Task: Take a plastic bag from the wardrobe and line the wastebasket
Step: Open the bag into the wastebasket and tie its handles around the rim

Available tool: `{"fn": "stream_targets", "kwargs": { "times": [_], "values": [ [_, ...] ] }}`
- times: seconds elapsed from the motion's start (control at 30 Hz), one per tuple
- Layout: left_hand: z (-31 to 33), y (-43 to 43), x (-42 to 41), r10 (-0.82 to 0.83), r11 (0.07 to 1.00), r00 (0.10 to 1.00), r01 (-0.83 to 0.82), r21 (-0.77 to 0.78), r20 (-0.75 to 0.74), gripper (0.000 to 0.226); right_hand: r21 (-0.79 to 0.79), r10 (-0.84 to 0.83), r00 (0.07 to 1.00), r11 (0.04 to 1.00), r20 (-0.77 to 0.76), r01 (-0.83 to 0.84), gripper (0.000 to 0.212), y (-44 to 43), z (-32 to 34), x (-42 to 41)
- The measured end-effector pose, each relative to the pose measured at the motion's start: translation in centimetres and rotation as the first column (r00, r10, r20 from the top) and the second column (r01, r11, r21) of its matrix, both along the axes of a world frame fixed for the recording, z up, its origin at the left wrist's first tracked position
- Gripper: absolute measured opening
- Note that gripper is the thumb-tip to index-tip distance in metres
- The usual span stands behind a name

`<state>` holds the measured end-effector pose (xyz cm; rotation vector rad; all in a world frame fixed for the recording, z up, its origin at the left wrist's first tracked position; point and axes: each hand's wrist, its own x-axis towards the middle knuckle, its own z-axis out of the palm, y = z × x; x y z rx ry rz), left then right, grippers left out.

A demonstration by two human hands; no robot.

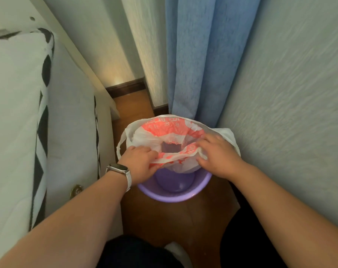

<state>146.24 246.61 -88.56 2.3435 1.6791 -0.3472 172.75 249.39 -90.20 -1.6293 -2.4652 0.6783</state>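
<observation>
A round purple wastebasket [165, 196] stands on the wooden floor between a bed and a wall. A white plastic bag with red print [164, 130] hangs open over its far half. The bag's near edge is stretched above the basket's inside. My left hand [140, 164] grips that edge on the left, with a watch on its wrist. My right hand [217, 154] grips the same edge on the right. The near part of the basket's rim is bare.
A bed with a white and black cover [19, 122] fills the left side. A blue curtain [203, 59] hangs behind the basket. A pale textured wall [290, 113] closes the right side. The wooden floor [176, 221] forms a narrow strip.
</observation>
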Motion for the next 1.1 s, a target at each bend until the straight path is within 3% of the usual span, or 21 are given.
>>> {"fn": "stream_targets", "kwargs": {
  "times": [0.07,0.2,0.3,0.37,0.47,0.7,0.9,1.1],
  "values": [
    [0.6,-0.8,0.3,-0.036,0.999,0.999,0.035,-0.023,-0.038,0.03,-0.021,0.021,0.997,1.0,0.078,-0.019,0.037,-0.9,0.7,0.3],
    [2.2,-2.0,0.4,-0.07,0.997,0.997,0.069,-0.038,-0.033,0.017,-0.088,0.039,0.998,0.995,0.048,-0.034,0.039,-3.0,1.8,1.3],
    [3.2,-3.4,-0.2,-0.069,0.99,0.997,0.063,-0.127,-0.044,0.011,-0.137,0.053,0.997,0.99,0.053,-0.045,0.018,-4.3,2.0,2.2],
    [3.4,-4.4,-0.4,-0.057,0.978,0.997,0.045,-0.205,-0.056,0.01,-0.156,0.102,0.991,0.984,0.083,-0.088,0.007,-4.9,2.0,2.6],
    [3.2,-5.8,-0.1,-0.047,0.959,0.997,0.029,-0.281,-0.058,0.02,-0.195,0.166,0.981,0.97,0.105,-0.143,0.008,-5.5,1.6,3.0],
    [2.2,-5.9,-0.3,-0.056,0.992,0.99,0.041,-0.117,-0.126,0.025,-0.166,0.169,0.976,0.975,0.139,-0.145,0.003,-5.7,1.3,2.7],
    [1.1,-5.3,-0.7,0.036,0.999,0.995,-0.035,0.021,-0.098,0.027,-0.138,0.152,0.978,0.982,0.144,-0.132,0.017,-4.8,1.2,2.6],
    [-1.3,-5.1,-1.2,-0.078,0.994,0.987,0.066,-0.087,-0.14,0.03,-0.19,0.183,0.965,0.971,0.189,-0.147,0.019,-3.8,-0.4,2.7]
  ]
}}
